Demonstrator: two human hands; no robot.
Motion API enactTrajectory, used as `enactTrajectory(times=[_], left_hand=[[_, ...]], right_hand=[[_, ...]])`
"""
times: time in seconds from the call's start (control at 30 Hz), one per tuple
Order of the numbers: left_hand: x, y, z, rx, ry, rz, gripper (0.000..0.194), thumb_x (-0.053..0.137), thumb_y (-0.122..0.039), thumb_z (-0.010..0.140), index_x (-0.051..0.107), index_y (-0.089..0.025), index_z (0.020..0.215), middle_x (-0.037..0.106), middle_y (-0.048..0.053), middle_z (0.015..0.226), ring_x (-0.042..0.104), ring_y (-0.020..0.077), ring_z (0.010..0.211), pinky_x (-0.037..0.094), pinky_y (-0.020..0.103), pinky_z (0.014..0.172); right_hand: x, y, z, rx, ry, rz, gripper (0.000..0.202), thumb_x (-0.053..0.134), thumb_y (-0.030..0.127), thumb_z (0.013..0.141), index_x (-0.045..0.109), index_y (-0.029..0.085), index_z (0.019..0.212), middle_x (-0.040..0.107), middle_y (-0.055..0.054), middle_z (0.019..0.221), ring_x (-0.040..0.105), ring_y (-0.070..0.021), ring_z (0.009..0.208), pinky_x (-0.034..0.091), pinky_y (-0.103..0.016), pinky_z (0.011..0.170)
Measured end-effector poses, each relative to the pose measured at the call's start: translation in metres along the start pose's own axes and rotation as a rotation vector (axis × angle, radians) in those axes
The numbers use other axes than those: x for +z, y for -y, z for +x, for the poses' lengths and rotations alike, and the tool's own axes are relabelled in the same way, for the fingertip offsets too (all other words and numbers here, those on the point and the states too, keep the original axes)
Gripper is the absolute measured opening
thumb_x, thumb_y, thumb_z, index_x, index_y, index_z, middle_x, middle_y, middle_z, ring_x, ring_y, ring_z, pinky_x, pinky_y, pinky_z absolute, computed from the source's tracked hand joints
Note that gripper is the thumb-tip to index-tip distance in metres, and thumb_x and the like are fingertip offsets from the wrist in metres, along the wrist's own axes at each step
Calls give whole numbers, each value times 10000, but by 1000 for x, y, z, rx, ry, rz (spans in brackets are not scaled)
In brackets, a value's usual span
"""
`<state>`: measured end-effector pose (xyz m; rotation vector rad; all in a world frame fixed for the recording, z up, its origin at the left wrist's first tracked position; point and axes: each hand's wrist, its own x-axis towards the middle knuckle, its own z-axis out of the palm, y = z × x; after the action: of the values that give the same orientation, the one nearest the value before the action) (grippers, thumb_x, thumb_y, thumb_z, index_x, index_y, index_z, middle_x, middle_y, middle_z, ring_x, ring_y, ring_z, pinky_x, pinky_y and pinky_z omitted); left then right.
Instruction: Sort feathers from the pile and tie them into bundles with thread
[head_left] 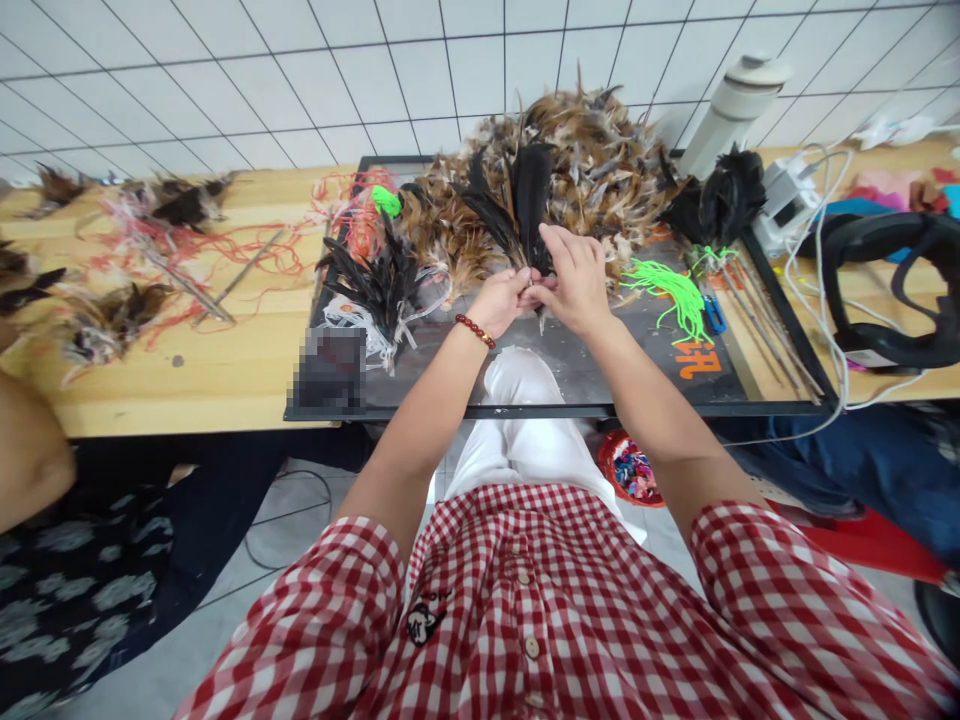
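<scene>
My left hand (506, 303), with a beaded bracelet on its wrist, is closed in a pinch round the lower end of a bunch of black feathers (529, 190). Against it, my right hand (576, 275) pinches at the same quill ends, thumb low and fingers bent above. The feathers point up and away from me, fanned out. Just behind them rises a big heap of brown feathers (592, 150). To the left lies another bundle of black feathers (382, 275) with white strips (349, 318). Bright green cords (671, 290) lie to the right of my hands.
A dark board (442, 385) lies under the work. Thin sticks (769, 325), black feathers (724, 195), a bottle (735, 110), a white charger (787, 205) with cables and a black headset (885, 290) stand right. Red threads (262, 250) spread left, near another person's arm (30, 455).
</scene>
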<state>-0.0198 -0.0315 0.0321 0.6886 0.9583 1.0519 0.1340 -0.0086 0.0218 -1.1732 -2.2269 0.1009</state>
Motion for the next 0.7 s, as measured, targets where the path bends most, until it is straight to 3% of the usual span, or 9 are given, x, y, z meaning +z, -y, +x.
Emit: enactTrajectory(times=[0.1, 0.17, 0.23, 0.3, 0.4, 0.53, 0.7], left_hand=[[-1, 0, 4, 101, -101, 15, 222, 682, -361, 920, 603, -164, 854, 729, 27, 784, 709, 105, 752, 561, 254, 803], [-4, 0, 10, 192, -234, 12, 248, 684, -410, 911, 611, -173, 908, 725, 22, 803, 700, 96, 728, 553, 231, 759], [-8, -1, 15, 254, -353, 12, 237, 652, -418, 929, 614, -185, 940, 691, -1, 757, 673, 81, 664, 533, 200, 683], [-10, -1, 19, 281, -416, 10, 212, 625, -402, 947, 611, -190, 943, 651, -20, 709, 635, 65, 601, 506, 176, 619], [-11, -1, 21, 287, -433, 0, 186, 600, -377, 965, 603, -192, 944, 623, -35, 674, 595, 47, 554, 478, 151, 573], [-9, -2, 19, 263, -435, 5, 185, 563, -370, 987, 595, -192, 952, 614, -40, 651, 573, 39, 532, 461, 132, 550], [-10, -1, 19, 285, -434, 0, 200, 608, -397, 959, 598, -198, 940, 629, -36, 672, 600, 50, 560, 477, 146, 573]], right_hand=[[-3, -2, 2, 64, -68, 32, 753, 484, 723, 904, 511, 211, 1456, 543, -166, 1484, 479, -366, 1391, 363, -548, 1135], [-7, -3, 3, 162, -49, 47, 637, 544, 707, 881, 668, 198, 1243, 683, -147, 1251, 597, -334, 1230, 462, -479, 1031], [-10, -2, 4, 280, 118, 18, 509, 647, 674, 827, 741, 196, 972, 735, -109, 962, 670, -306, 1030, 517, -422, 902], [-12, 2, 4, 364, 348, -61, 438, 768, 623, 735, 736, 192, 803, 720, -95, 805, 691, -308, 918, 525, -399, 815], [-13, 7, 5, 419, 524, -145, 330, 839, 494, 688, 743, 189, 770, 735, -114, 805, 708, -313, 895, 513, -380, 770], [-15, 11, 6, 411, 567, -148, 79, 731, 271, 755, 761, 201, 776, 762, -110, 825, 723, -280, 887, 505, -345, 759], [-18, 8, 5, 364, 565, -174, 111, 653, 247, 745, 733, 171, 750, 762, -158, 860, 716, -333, 894, 513, -390, 760]])
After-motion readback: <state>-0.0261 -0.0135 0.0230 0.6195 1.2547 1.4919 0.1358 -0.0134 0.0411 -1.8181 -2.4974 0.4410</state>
